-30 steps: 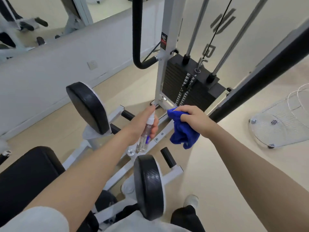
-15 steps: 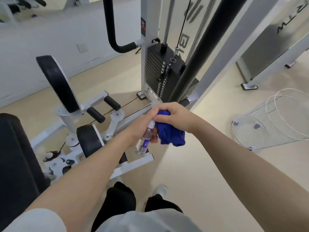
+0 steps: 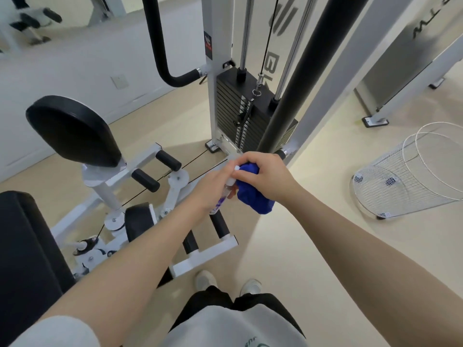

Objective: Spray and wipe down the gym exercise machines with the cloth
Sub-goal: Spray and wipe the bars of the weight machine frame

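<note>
Bottle: small clear spray bottle point(image 3: 223, 196), gripped in the left hand point(image 3: 213, 186), white nozzle up.
Cloth: blue cloth point(image 3: 253, 191) bunched in the right hand point(image 3: 263, 176), touching the bottle's nozzle (fingers curled round it).
Machine: weight stack point(image 3: 238, 113) just beyond both hands.
Floor: wire basket point(image 3: 406, 176) on its side, right.

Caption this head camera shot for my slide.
Left hand holds spray bottle against blue cloth gripped by right hand.

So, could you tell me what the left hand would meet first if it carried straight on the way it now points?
Most likely the blue cloth bunched in the right hand: the left hand, gripping the spray bottle, points right at it.
</note>
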Motion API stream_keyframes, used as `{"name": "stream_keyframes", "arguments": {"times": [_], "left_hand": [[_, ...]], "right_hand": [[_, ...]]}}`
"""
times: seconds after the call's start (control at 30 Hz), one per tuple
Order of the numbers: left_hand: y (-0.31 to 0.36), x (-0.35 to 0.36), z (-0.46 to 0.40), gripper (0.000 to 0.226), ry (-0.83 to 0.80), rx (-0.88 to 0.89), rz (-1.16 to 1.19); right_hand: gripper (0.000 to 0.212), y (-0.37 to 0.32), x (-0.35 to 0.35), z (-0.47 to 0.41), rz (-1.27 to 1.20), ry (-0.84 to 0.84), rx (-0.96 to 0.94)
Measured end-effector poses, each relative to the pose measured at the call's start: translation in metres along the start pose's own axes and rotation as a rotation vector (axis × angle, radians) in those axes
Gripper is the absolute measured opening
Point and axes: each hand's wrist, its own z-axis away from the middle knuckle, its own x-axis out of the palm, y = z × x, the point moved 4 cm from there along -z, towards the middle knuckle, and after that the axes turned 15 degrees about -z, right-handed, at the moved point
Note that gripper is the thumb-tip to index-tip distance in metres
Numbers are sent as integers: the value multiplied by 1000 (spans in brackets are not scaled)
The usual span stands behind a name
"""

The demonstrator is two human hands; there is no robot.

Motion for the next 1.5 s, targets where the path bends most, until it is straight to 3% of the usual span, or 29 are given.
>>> {"name": "stream_keyframes", "arguments": {"times": [0.23,0.37,0.5,0.7,0.8,0.9,1.1,1.37,1.5], "left_hand": [[11,10,-14,37,192,13,-115],[17,25,-19,32,188,-13,10],[28,42,-32,48,257,-193,-142],[22,96,-65,64,301,-496,-331],[1,128,-85,56,354,-582,-257],[-9,162,-102,63,433,-712,-54],[19,181,-160,53,517,-786,-54],[3,173,-172,56,509,-797,-286],[7,175,-169,59,497,-722,-436]], "right_hand": [[15,16,-10,5,-171,208,164],[8,21,-24,8,-161,93,71],[11,45,-60,8,-80,-38,97],[15,122,-131,5,-21,-25,314],[16,154,-150,0,16,-11,337],[17,186,-158,0,23,-13,380],[17,228,-181,-12,28,27,406],[17,244,-190,-4,37,46,418],[15,240,-175,-9,33,31,388]]}}
